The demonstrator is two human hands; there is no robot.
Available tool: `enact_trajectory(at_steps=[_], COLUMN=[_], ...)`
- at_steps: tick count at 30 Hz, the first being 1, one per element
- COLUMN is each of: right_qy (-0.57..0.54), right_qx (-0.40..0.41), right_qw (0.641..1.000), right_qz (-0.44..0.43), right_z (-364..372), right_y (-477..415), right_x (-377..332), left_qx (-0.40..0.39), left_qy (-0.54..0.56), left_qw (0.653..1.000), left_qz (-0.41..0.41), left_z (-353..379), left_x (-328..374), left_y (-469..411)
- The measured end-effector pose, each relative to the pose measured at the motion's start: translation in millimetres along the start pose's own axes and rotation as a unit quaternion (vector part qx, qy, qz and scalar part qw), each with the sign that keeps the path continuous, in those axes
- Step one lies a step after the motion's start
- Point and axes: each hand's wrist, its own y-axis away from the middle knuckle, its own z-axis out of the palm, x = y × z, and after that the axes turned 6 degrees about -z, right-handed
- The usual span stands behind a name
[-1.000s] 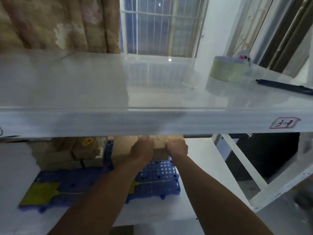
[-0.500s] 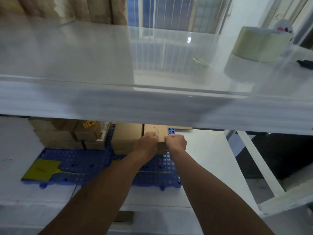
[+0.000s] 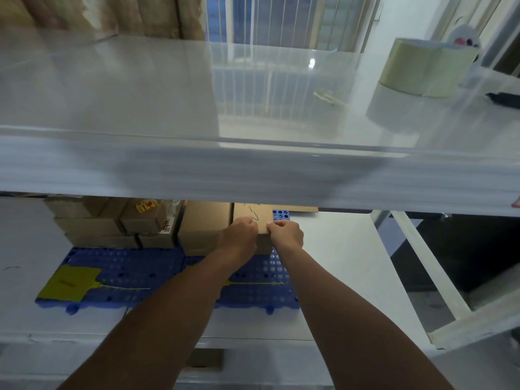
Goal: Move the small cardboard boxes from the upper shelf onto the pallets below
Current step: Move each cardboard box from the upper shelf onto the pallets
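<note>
Left hand (image 3: 239, 235) and right hand (image 3: 287, 235) both reach under the upper shelf (image 3: 140, 94), fingers curled, each gripping the near top edge of the same small cardboard box (image 3: 260, 220), left hand on its left corner, right hand on its right corner, knuckles almost meeting. I see a dark scribble on the box's top. The box is down on the blue pallets (image 3: 126, 266), near the back right corner, with a bit of bare pallet showing just to its right; I can't tell if it has fully settled. Its left side is touching or just beside a second brown box (image 3: 205, 229). Further left, along the back edge of the pallets, is a stack of boxes (image 3: 112, 223), one with a yellow label. A yellow tag (image 3: 69, 282) lies at the front left corner of the pallets, its thin tail running right. The pallets sit on the white lower shelf (image 3: 337, 263). A flat cardboard sheet (image 3: 301, 208) pokes out behind the box. On the upper shelf, toward the right edge, are a tape roll (image 3: 427, 67) and a black pen (image 3: 503, 98); the shelf's front edge is blurred.
</note>
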Motion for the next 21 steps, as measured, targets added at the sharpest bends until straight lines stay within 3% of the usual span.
enact_trajectory(at_steps=[10,14,17,21], right_qy=[0.044,0.13,0.238,0.358], right_qx=[-0.007,0.01,0.025,-0.01], right_qw=[0.999,0.99,0.958,0.888], right_qz=[-0.018,-0.059,-0.155,-0.289], right_z=[1,-5,-11,-1], right_y=[5,14,26,45], right_x=[0,-5,-25,-61], left_qx=[0.028,0.056,0.072,0.034], left_qy=[0.014,-0.011,-0.037,-0.035], left_qw=[0.999,0.998,0.997,0.998], left_qz=[0.008,0.015,0.002,-0.035], left_z=[4,-3,-21,-58], left_x=[-6,-13,-28,-61], left_y=[3,8,15,31])
